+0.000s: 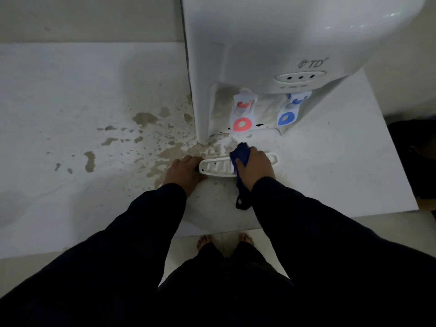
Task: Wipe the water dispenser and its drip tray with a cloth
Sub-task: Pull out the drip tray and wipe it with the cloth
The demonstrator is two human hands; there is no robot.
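A white water dispenser (271, 43) stands on a white counter, with a red tap (243, 114) and a blue tap (289, 112). Its slotted white drip tray (215, 167) lies pulled out on the counter in front of it. My left hand (182, 172) grips the tray's left end. My right hand (256, 166) holds a dark blue cloth (240, 153) bunched against the tray's middle and right part. A loop of the cloth hangs below my wrist.
Brown stains (144, 119) spread over the white counter (70, 114) left of the dispenser and around the tray. The counter's front edge runs below my arms, with tiled floor and my bare feet (225, 240) beyond. A dark object (415, 156) sits at the right edge.
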